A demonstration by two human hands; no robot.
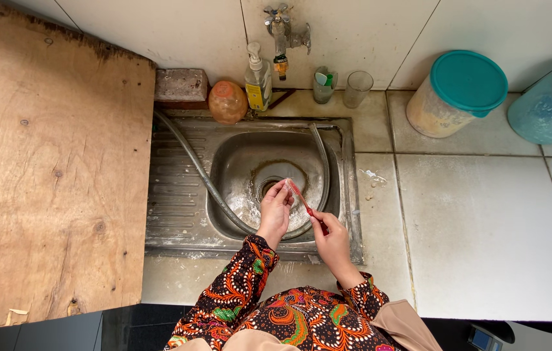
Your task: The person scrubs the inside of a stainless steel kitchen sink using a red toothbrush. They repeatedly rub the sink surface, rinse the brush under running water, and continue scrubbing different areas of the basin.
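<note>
A red toothbrush (304,203) is held over the steel sink (178,195). My right hand (332,242) grips its handle near the lower end. The fingertips of my left hand (276,209) pinch the bristle head at the top. Both hands hover above the sink bowl, near the drain (269,185). A grey hose (198,170) runs across the draining board and curls into the bowl.
A tap (283,32) sticks out of the tiled wall above the sink. Behind the sink stand a soap pump bottle (258,78), an orange jar (227,102), two cups (341,86) and a brick (181,86). Two lidded tubs (459,92) sit at right. A plywood board (48,162) lies at left.
</note>
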